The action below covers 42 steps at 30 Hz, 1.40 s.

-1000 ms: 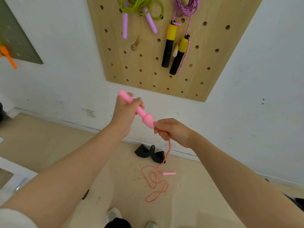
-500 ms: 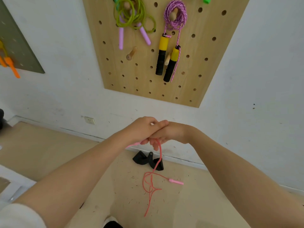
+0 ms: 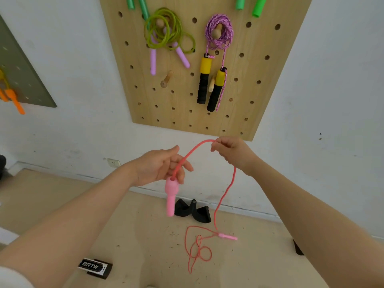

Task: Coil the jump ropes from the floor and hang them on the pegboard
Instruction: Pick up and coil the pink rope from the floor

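My left hand (image 3: 160, 167) pinches the pink jump rope's cord just above one pink handle (image 3: 171, 196), which hangs straight down. My right hand (image 3: 230, 151) grips the pink cord (image 3: 225, 196) higher up, so an arch of cord spans between both hands. From the right hand the cord drops to the floor, where it lies in loose loops beside the second pink handle (image 3: 227, 236). The wooden pegboard (image 3: 245, 113) is on the wall ahead, with a bare peg (image 3: 166, 80) left of centre.
A green rope with lilac handles (image 3: 166, 36) and a purple rope with yellow-black handles (image 3: 218, 34) hang coiled on pegs. Green handles show at the board's top. A black object (image 3: 193, 210) lies by the skirting, a labelled black strap (image 3: 94, 267) on the floor, and an orange rope (image 3: 12, 98) on a grey board at left.
The hands were together at the handle; now the right hand has drawn cord up and to the right, forming an arch. The pink handle hangs down from the left hand.
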{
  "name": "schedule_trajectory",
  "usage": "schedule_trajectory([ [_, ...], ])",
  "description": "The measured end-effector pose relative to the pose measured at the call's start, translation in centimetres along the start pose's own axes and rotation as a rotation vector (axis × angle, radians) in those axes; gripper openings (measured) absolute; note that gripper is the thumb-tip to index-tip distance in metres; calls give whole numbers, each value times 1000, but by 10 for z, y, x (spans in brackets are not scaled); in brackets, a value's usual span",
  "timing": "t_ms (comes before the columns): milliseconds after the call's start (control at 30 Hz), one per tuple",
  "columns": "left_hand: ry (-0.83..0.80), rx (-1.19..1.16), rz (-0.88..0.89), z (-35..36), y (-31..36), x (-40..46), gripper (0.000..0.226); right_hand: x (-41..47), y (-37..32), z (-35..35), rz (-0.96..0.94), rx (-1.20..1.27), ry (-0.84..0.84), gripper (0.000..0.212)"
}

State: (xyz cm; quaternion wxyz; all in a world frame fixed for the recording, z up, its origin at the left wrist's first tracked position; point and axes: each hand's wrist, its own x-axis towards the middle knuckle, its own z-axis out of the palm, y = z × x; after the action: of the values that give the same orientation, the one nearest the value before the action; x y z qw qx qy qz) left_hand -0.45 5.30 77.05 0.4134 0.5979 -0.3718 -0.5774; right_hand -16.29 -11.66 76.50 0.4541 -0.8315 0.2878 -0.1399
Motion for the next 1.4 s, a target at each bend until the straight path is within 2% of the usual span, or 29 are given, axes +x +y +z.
schedule_trajectory([
  [67, -48, -110, 4, -1, 3, 4, 68, 4, -2, 1, -8, -56, 60, 24],
  [133, -68, -114, 20, 1, 5, 8, 67, 7, -1, 4, 1, -96, 66, 25],
  [267, -59, -219, 100, 12, 8, 12, 30, 8, 0, 11, 50, -117, 56, 26],
  [333, -42, -322, 143, 14, 9, 12, 22, 9, -1, 13, 103, -69, 54, 31],
  [467, -57, -547, 244, 5, 15, 10, 28, 11, 9, 16, 223, -89, -1, 40],
  [533, -69, -639, 302, -2, 18, 8, 31, 11, 18, 19, 268, -109, -63, 35],
  [667, -15, -721, 387, -16, 23, 6, 27, 8, 37, 27, 336, -74, -176, 17],
  [800, 163, -628, 429, -35, 21, 9, 24, 5, 37, 37, 341, 58, -163, 20],
  [867, 205, -548, 414, -41, 17, 11, 22, 7, 23, 41, 289, -81, -169, 26],
  [1000, 235, -422, 358, -46, 16, 15, 14, 16, -25, 53, 130, -677, -491, 41],
  [1067, 275, -372, 335, -48, 18, 16, 14, 17, -53, 56, 32, -783, -542, 45],
  [1167, 304, -276, 285, -52, 18, 18, 12, 16, -90, 55, -131, -805, -560, 35],
  [1267, 252, -166, 213, -51, 16, 17, 8, 20, -110, 51, -280, -751, -445, 17],
  [1333, 179, -121, 180, -47, 19, 13, 4, 27, -115, 45, -356, -674, -297, 11],
  [1400, 110, -121, 178, -45, 25, 8, 13, 35, -116, 38, -362, -601, -144, 5],
])
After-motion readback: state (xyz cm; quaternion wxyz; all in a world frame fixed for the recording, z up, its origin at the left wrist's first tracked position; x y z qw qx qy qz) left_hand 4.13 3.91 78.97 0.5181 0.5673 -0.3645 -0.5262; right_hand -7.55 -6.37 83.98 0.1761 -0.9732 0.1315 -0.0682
